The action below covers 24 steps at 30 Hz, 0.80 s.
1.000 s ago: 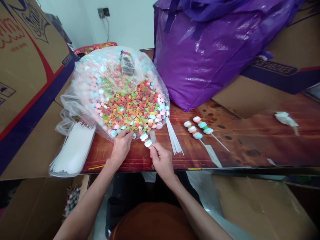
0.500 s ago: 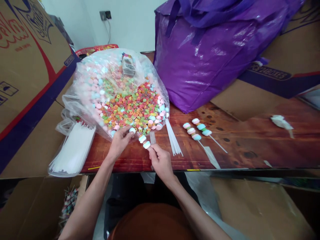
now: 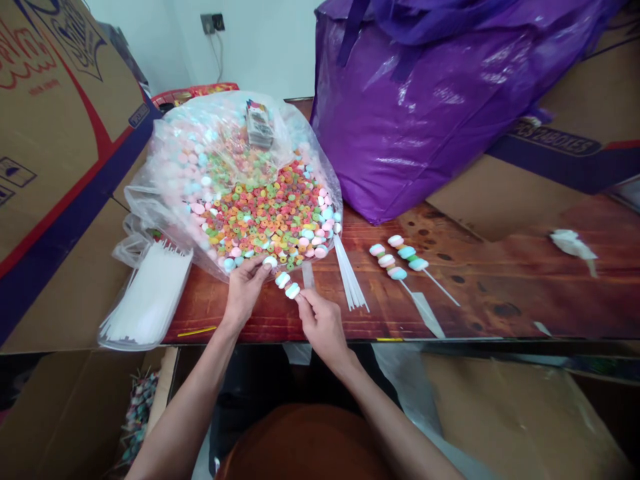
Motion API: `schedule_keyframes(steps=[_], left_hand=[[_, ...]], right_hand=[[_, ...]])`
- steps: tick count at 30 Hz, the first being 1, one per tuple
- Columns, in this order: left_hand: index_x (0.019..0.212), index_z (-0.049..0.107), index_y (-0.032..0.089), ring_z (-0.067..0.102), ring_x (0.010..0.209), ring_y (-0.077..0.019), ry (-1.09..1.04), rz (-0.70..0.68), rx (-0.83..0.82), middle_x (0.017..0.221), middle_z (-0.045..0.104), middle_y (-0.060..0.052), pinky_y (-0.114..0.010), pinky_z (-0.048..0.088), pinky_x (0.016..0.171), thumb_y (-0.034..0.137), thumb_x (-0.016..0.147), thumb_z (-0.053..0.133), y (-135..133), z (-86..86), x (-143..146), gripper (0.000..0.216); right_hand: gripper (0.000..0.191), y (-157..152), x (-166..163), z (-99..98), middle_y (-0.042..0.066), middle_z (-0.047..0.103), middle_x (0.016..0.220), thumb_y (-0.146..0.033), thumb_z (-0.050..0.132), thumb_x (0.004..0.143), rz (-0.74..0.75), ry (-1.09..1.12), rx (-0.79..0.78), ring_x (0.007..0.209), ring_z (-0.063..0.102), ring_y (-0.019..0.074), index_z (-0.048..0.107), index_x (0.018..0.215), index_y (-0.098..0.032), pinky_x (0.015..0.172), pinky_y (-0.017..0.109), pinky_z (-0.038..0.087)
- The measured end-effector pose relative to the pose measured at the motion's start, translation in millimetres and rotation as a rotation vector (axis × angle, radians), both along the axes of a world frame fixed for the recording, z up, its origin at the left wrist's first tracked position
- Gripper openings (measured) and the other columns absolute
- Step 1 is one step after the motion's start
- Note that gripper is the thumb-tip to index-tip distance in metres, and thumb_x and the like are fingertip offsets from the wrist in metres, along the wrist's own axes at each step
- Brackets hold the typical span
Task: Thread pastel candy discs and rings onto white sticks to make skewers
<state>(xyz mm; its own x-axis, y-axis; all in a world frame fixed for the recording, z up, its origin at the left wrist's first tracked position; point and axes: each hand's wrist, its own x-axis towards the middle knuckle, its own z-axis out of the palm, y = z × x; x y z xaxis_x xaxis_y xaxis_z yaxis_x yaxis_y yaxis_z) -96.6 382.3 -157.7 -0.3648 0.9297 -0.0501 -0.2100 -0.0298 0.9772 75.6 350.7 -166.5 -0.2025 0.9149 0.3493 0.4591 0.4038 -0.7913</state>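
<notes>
My left hand pinches a pale marshmallow at the front edge of the candy pile. My right hand grips a candy skewer, its marshmallows pointing up and left toward the left hand; the stick is mostly hidden by my fingers. A small gap lies between the held marshmallow and the skewer's top. Just beyond both hands, ring-shaped gummies are heaped in an opened clear plastic bag, with pink, blue and white marshmallows around them.
Two filled skewers lie right of several loose white sticks. A bag of white sticks rests at the left. Behind stands a large purple bag. Cardboard boxes flank the wooden table. Crumpled tissue lies far right.
My left hand has shifted slightly right with the marshmallow, closer to the skewer's tip. The right hand stays nearly in place. The whole view has shifted a little.
</notes>
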Motion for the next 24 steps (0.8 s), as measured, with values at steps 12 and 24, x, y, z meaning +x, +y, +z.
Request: schedule_keyframes(steps=[12,24], left_hand=[[0.107,0.078,0.022,0.069,0.092,-0.0180,0.698,0.023,0.134,0.103,0.075,-0.006,-0.032,0.057,0.088,0.024,0.090,0.063,-14,-2.9,8,0.023],[0.113,0.077,0.022,0.068,0.111,-0.0221,0.736,-0.113,0.134,0.119,0.073,-0.009,-0.037,0.053,0.102,0.029,0.095,0.057,-20,-9.0,14,0.028]], right_hand=[[0.026,2,-3,-3.4,-0.001,0.057,0.058,-0.020,0.041,0.097,-0.046,-0.186,0.062,0.051,0.050,0.0133,0.056,0.076,-0.020,0.057,0.026,0.032],[0.025,3,-6,-2.7,0.003,0.060,0.063,-0.015,0.035,0.094,-0.037,-0.314,-0.002,0.057,0.054,0.0164,0.057,0.081,-0.020,0.058,0.027,0.031]])
